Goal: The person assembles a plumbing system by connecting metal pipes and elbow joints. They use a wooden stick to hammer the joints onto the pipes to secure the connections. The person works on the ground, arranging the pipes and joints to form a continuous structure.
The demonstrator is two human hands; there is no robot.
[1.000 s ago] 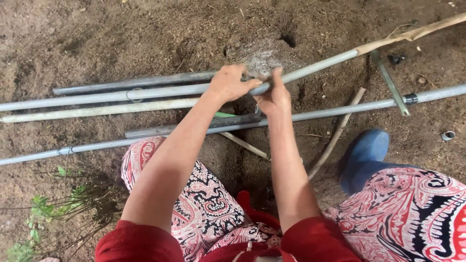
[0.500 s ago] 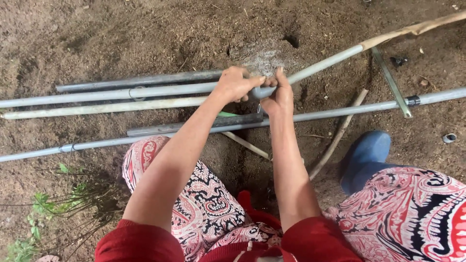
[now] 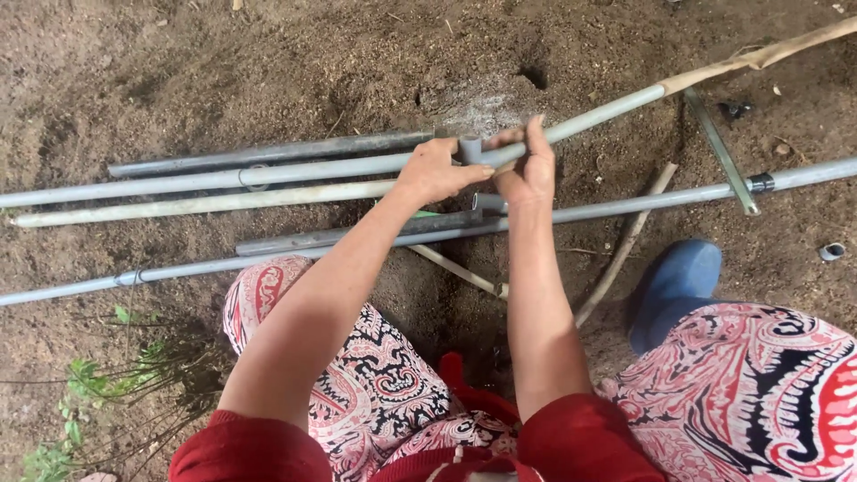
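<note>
I see a grey pipe fitting (image 3: 470, 148) held just above the soil, between both hands. My left hand (image 3: 435, 171) has its fingers clenched around the long grey pipe (image 3: 268, 176) at the fitting; my right hand (image 3: 528, 168) grips the slanting pipe (image 3: 607, 111). More pipes (image 3: 625, 204) lie alongside on the dirt ground (image 3: 268, 71).

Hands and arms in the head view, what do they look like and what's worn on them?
Both hands, the left hand and the right hand, are bare: no gloves, rings or watch visible. The forearms are bare too, with red sleeves pushed up near the elbows.
</note>
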